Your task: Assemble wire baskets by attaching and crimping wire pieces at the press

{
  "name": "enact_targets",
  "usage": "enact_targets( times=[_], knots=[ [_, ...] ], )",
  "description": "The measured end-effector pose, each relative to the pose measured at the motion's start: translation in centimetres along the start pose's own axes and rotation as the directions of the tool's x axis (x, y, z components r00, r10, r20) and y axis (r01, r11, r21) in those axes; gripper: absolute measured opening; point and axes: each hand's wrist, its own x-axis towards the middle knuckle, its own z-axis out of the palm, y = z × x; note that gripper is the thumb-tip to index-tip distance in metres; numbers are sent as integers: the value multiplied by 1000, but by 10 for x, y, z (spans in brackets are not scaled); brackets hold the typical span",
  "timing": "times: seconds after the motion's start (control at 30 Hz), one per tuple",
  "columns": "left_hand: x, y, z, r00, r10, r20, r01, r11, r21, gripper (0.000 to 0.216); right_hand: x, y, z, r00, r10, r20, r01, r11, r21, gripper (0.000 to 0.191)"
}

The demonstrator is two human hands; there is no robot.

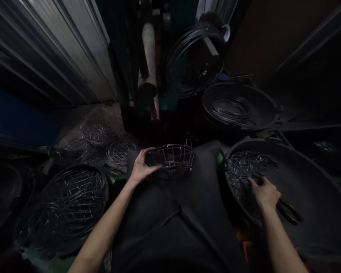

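Note:
My left hand (142,167) grips the left side of a small round wire basket (173,155), its thumb below and fingers above the rim. The basket rests above a dark apron (170,212) over my lap. At the right, my right hand (265,193) is closed around pliers (290,212), whose black and yellow handles stick out behind the palm. The hand hovers at or touches a heap of small bent wire pieces (247,165) in a wide dark basin (315,182). Whether the fingers also pinch a wire piece is too dark to tell.
At the left, a tub (105,178) holds many wire frames, with more round wire grids (121,151) on the floor behind. A second basin (261,94) at the back right holds coiled wire (230,110). A machine with a pipe (148,49) stands straight ahead.

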Motion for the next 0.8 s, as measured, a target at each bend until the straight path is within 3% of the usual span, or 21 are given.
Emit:
enact_targets(
  times=[0.1,0.17,0.27,0.37,0.43,0.57,0.7,0.8],
  knots=[
    [11,14,-11,996,45,78,-50,996,69,55,-18,-23,-24,998,14,-69,-2,983,181,42],
    [18,21,-13,989,45,143,-65,988,140,55,-37,-44,-34,988,-55,-142,98,942,322,46],
    [22,24,-4,958,33,284,-92,977,195,76,-67,-77,-32,952,-263,-155,304,864,401,49],
    [17,19,5,917,74,391,-153,973,174,98,-87,-98,-20,910,-408,-77,398,804,442,49],
    [12,15,7,910,106,400,-185,969,164,96,-96,-105,-18,905,-426,-23,378,775,506,49],
    [5,7,5,898,155,413,-241,956,165,93,-115,-124,-35,906,-399,143,204,705,679,43],
    [4,4,4,923,138,360,-192,974,117,78,-139,-162,-46,777,-542,320,71,581,811,37],
    [5,9,1,930,136,340,-175,981,86,72,-147,-195,-42,724,-589,359,77,586,807,30]
  ],
)
